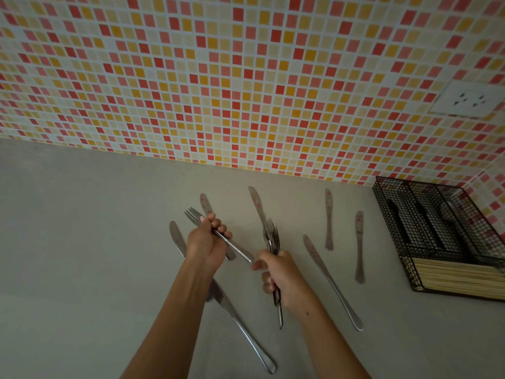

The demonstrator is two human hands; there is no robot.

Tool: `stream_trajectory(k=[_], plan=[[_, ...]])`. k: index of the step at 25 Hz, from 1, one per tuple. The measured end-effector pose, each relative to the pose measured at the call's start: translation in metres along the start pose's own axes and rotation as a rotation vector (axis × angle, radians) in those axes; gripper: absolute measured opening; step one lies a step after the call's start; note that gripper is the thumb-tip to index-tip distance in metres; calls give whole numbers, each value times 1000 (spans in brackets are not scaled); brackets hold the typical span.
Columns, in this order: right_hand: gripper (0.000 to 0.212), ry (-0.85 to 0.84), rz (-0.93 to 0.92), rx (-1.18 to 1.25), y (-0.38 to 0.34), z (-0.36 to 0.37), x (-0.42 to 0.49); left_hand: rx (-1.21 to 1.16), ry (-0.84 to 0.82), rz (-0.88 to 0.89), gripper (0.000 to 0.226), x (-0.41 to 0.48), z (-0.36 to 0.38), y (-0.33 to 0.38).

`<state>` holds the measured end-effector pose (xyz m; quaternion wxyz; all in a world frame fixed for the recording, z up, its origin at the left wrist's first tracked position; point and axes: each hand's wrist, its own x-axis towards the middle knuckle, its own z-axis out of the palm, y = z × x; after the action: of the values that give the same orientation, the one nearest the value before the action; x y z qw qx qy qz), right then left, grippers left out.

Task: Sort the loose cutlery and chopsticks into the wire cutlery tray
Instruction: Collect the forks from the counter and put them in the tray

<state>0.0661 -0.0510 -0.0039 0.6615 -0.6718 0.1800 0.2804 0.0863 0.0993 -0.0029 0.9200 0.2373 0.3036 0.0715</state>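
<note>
the left hand (205, 242) holds one fork (243, 254) by its middle, handle end turned toward the right hand (278, 274). the right grip is closed round a bundle of forks (270, 236), so probably the single fork will join it and all will go to the tray (393, 222) together. i count seven knives (312, 250) loose on the table (82, 242), two partly under the arms. chopsticks (459, 277) fill the tray's front compartment, far right.
</note>
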Motion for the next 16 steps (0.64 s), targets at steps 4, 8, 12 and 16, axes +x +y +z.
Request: stream_trajectory(k=[4, 8, 12, 16], plan=[[20, -57, 25, 38, -12, -17, -1, 61, 11, -28, 34, -3, 2, -1], [20, -222, -78, 81, -24, -26, -14, 221, -29, -106, 30, -12, 5, -9], [11, -252, -158, -93, -33, -28, -21, 314, -59, -157, 30, -19, 12, -15], [6, -214, -169, -96, -35, -26, -23, 343, -125, -128, 43, -28, 19, -18]])
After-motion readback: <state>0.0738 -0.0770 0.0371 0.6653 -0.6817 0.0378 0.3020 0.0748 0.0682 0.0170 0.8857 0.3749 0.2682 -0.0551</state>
